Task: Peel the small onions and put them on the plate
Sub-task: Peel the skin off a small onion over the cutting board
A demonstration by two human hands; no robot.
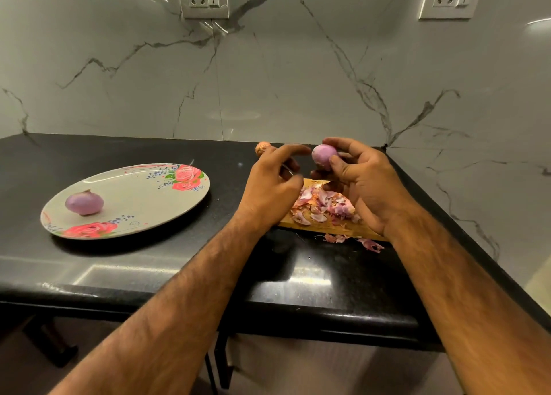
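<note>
**Head view: second onion peeled in hand, transfer to plate pending**

Head view shows the right hand holding a peeled onion above the far end of the wooden board. The fingers curl closed around it: index finger over the top, thumb pressed against its lower right face. The visible surface is smooth and pale purple, with no loose skin showing; the far side is hidden.

The left hand sits just beside the onion at its 9 o'clock, not touching it. Its fingers are partly curled and narrow. A thin light edge shows between them, but whether the hand holds anything cannot be determined.

Step in hand, by judgement: peeling of this onion is finished or nearly so. The next move calls for a check of the hidden side, then a carry toward 9 o'clock, clear of the left hand, and a low, gentle release, since a round onion can roll.

Containers:
- Plate, floral pattern, at 9 o'clock of the hands on the black counter. It holds one peeled onion on plate, resting near its left side. The remainder is bare.
- Board: carries a heap of onion skins; a few lie on the counter at its near edge.

One unpeeled onion rests on the counter at 12 o'clock of the left hand, partly hidden by it.
</note>
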